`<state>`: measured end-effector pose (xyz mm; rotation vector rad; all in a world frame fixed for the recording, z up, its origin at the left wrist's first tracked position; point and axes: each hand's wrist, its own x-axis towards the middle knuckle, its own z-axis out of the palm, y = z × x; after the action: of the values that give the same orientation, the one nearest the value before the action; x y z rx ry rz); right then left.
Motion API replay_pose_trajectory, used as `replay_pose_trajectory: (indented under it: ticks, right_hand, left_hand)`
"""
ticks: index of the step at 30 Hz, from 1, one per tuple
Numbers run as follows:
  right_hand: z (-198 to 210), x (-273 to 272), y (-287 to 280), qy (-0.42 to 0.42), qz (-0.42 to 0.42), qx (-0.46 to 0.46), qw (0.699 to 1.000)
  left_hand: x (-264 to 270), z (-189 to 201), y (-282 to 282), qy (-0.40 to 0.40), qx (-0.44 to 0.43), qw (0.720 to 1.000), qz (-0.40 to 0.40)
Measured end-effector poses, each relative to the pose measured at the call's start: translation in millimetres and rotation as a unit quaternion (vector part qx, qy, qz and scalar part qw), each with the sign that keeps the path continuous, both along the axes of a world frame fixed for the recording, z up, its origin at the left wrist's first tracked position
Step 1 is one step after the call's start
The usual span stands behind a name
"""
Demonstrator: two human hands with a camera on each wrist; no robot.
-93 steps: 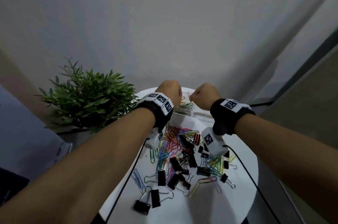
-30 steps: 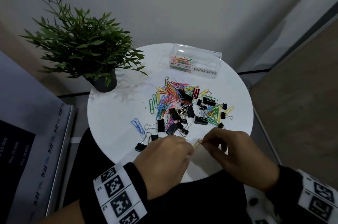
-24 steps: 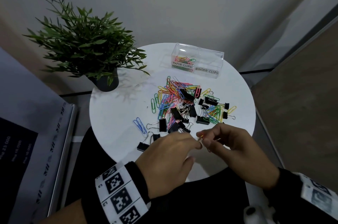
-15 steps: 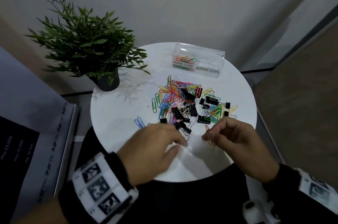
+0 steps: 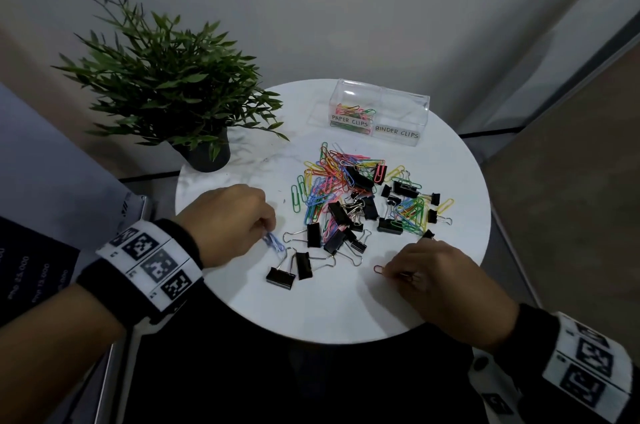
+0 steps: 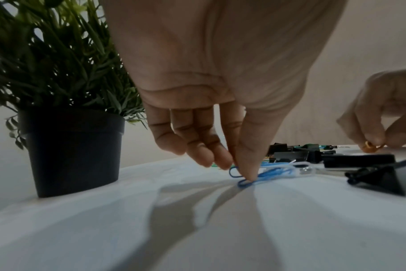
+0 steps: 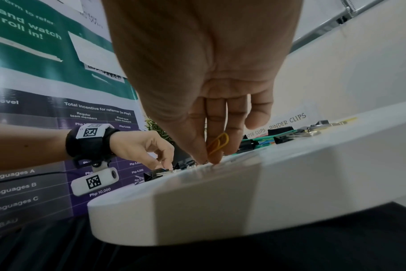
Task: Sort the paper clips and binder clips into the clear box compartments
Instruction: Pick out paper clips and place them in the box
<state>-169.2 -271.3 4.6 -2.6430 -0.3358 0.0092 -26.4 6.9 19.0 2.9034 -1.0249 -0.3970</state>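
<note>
Here the blue paper clips [image 5: 273, 242] lie flat on the white round bench [image 5: 343, 306] at centre left of the head view, their long axis running from upper left to lower right, with the left hand [image 5: 227, 221] over their upper end; in the left wrist view the thumb and forefinger tips press down on the blue loops [image 6: 264, 175], the other fingers [image 6: 197, 144] loosely curled above. Toward the lower right of the frame, the right hand [image 5: 436, 281] pinches an orange paper clip [image 5: 379, 269] against the bench, its free end pointing left; the right wrist view shows a yellow-orange clip [image 7: 218, 144] standing tilted between thumb and fingers. Between the two hands lie two black binder clips [image 5: 289, 273] with wire handles spread. Above them in the frame sits the mixed pile of clips [image 5: 360, 195]. At the far rim stands the clear box [image 5: 379, 112], long axis across the frame, some coloured clips in its left compartment labelled PAPER CLIPS. Bare bench runs along the near edge below the hands. A potted plant [image 5: 173, 87] stands at the upper left.
</note>
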Motion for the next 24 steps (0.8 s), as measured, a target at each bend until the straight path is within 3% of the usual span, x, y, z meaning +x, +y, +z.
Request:
replay_pose_trajectory:
  ticks: [6, 17, 24]
  right_hand:
    - [3, 2, 4, -0.024, 0.013, -0.045, 0.999]
    - [9, 6, 7, 0.075, -0.013, -0.082, 0.994]
    - [18, 12, 9, 0.059, -0.043, -0.009, 0.997]
  left_hand:
    - [-6, 8, 3, 0.043, -0.031, 0.998, 0.045]
    - [-9, 27, -3, 0.064, -0.133, 0.986, 0.08]
    - [-3, 42, -19, 0.059, -0.22, 0.969, 0.099]
